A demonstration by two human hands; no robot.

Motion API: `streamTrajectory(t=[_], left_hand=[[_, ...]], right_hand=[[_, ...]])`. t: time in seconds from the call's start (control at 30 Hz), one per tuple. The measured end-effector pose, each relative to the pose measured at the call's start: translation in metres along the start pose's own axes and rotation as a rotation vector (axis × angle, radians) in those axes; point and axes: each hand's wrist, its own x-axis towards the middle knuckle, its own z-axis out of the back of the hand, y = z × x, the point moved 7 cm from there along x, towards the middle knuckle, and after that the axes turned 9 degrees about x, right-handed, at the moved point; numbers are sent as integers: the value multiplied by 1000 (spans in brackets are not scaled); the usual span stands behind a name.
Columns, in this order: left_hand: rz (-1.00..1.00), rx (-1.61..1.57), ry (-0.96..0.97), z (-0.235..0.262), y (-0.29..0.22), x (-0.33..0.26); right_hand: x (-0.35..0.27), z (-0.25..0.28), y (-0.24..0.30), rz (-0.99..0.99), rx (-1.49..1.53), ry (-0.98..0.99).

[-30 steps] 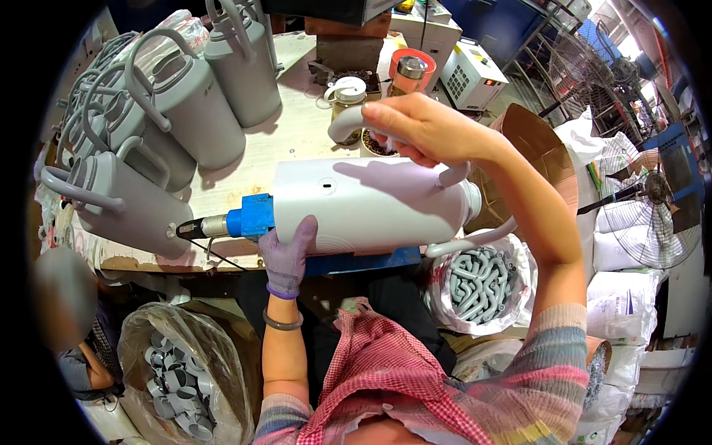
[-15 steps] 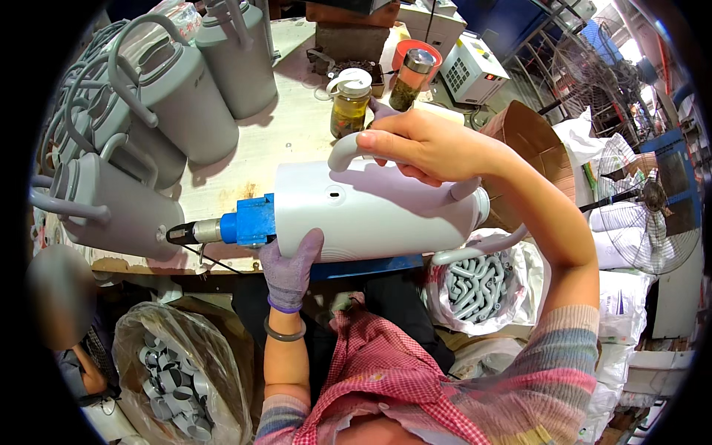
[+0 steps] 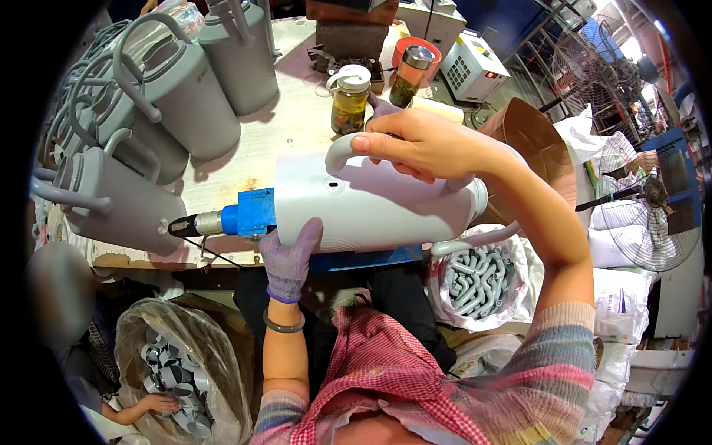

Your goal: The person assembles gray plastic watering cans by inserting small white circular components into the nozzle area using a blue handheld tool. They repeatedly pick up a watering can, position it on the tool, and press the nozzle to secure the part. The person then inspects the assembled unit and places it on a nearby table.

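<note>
my left hand, in its purple glove, is cupped under the near end of the pale grey jug, fingers closed up against its side, holding it level over the front edge of the worktop. my right hand is bare and wrapped over the top, fingers curled around the jug's looped handle, thumb out along it. the jug lies on its side, its base end pressed against the blue tool (a fixed fitting with a dark metal nose, as far as i can tell) that sticks out to the left.

i'd judge the step in hand is working that end of the jug at the tool, with both hands steadying it. the next move calls for keeping the jug square to the tool and not letting it roll, since the grip is only palm and fingers on smooth plastic.

finished-looking grey jugs stand at the back left of the worktop, two jars behind, and a bag of grey plastic parts hangs below on my right.
</note>
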Motion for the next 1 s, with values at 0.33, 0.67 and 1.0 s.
streamTrajectory(t=[0.33,0.67,1.0], left_hand=[[-111,155,45,-2,-6,-28],[-253,959,327,-28,35,-11],[-152,1096,216,-35,72,16]], right_hand=[[-6,-17,25,351,-275,-44],[-93,59,-57,89,-370,-274],[-202,67,-163,-140,224,-618]])
